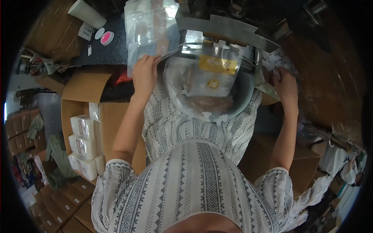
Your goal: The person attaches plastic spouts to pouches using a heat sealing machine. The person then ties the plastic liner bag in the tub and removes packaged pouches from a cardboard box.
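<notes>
My left hand (145, 75) is closed on the edge of a clear plastic pouch (169, 53), at the near end of a stack of printed pouches (144, 27). My right hand (286, 87) is at the right of the machine, fingers curled beside a heap of white plastic scraps (272, 58); what they hold, if anything, is too small to make out. Between my hands, a pouch with a yellow label (217, 65) hangs from the metal machine (229, 28). Below it, a round tub (248, 83) on my lap holds more pouches.
An open cardboard box (116, 116) with stacked pouch packs (83, 147) stands at left. A white cup (86, 13) and a small pink-topped jar (107, 37) lie on the dark table (112, 50). Another carton (293, 163) is at lower right.
</notes>
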The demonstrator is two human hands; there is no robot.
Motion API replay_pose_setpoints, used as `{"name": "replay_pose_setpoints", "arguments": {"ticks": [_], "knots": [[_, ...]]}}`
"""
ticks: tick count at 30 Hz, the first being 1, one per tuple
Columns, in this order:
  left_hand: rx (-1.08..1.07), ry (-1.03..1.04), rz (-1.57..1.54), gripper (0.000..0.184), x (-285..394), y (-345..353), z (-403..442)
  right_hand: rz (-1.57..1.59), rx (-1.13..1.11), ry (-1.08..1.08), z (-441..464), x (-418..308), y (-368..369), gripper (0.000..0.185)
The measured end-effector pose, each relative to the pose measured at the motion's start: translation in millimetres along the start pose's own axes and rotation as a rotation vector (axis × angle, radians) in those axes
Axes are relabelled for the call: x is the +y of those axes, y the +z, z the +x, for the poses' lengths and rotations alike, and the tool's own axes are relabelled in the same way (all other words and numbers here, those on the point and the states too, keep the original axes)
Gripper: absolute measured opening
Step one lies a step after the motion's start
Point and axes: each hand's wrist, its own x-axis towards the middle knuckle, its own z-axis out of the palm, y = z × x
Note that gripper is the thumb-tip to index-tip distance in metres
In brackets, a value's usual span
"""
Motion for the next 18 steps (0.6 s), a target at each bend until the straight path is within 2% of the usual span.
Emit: {"name": "replay_pose_setpoints", "arguments": {"ticks": [2,4,5,7,8,10,11,13,14,16,17,18], "knots": [[-0.042,-0.072,-0.048,0.015,7.6,-11.3,-3.0,0.033,0.053,0.0,-4.6,-18.3,-16.1,0.024],[0.054,-0.03,-0.118,0.007,29.2,-20.7,-9.1,0.444,-0.092,0.073,-7.9,-67.3,-40.6,0.022],[0.047,-0.032,-0.113,0.007,41.2,-25.4,-11.3,0.449,-0.099,0.075,-10.4,-85.9,-38.4,0.022],[0.067,0.021,-0.163,0.007,64.4,-33.1,-10.1,0.562,-0.105,-0.222,-11.6,-115.8,-33.9,0.021],[0.073,0.021,-0.16,0.007,71.2,-37.7,-8.9,0.563,-0.102,-0.228,-10.3,-122.8,-30.2,0.021],[-0.014,0.091,-0.275,0.006,79.9,-44.0,-9.2,0.339,-0.01,-0.582,-9.1,-130.5,-19.7,0.024],[-0.014,0.089,-0.272,0.006,81.7,-42.1,-11.1,0.342,-0.011,-0.584,-8.1,-131.0,-17.6,0.024],[-0.193,0.138,-0.447,0.006,85.5,-34.2,-17.2,0.566,-0.222,-0.622,-7.8,-129.4,-14.8,0.028],[-0.193,0.137,-0.448,0.006,87.9,-29.9,-16.6,0.565,-0.223,-0.622,-7.2,-126.8,-11.6,0.028],[-0.53,-0.036,-0.62,0.009,91.7,-16.7,-8.4,0.711,-0.247,-0.273,-5.8,-117.9,-6.7,0.029],[-0.528,-0.037,-0.622,0.009,93.1,-5.3,-2.8,0.708,-0.248,-0.274,-4.7,-113.2,-9.1,0.029],[-0.583,-0.226,-0.787,0.015,93.5,9.0,4.0,0.654,-0.137,-0.236,-4.0,-107.7,-12.2,0.029]]}}
